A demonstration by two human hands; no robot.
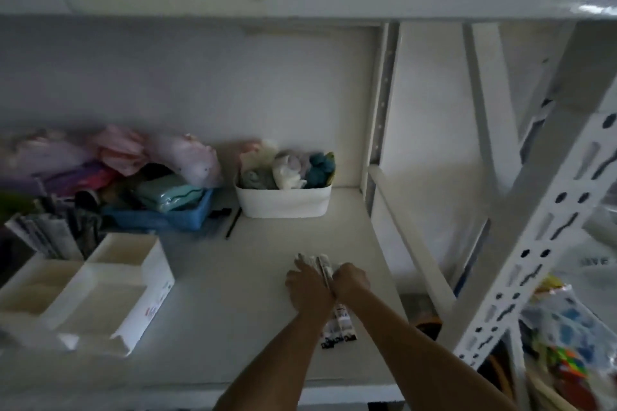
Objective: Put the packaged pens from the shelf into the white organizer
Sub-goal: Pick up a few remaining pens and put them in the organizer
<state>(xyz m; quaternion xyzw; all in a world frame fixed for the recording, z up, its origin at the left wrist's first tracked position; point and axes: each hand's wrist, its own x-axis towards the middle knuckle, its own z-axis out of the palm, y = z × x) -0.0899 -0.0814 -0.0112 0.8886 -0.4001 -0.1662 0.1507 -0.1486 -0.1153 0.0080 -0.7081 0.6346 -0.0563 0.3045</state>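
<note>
Two bare forearms reaching forward and down over the shelf [200, 310], side by side. Left hand [309, 285] palm-down on the left of a bundle of packaged pens [322, 269], fingers curled onto it. Right hand [352, 279] pressed against the bundle's right side, fingers wrapped over. Both closed on the same bundle, lying lengthwise on the shelf, far ends poking past the knuckles, printed near ends showing between the wrists. Exact count of packs unclear; several, at least three. One white organizer [100, 294] well to the left, four open compartments visible, more packaged pens standing behind its far left corner. One blue tray [187, 220] and one white basket [283, 202] at the back, both heaped with soft things.
</note>
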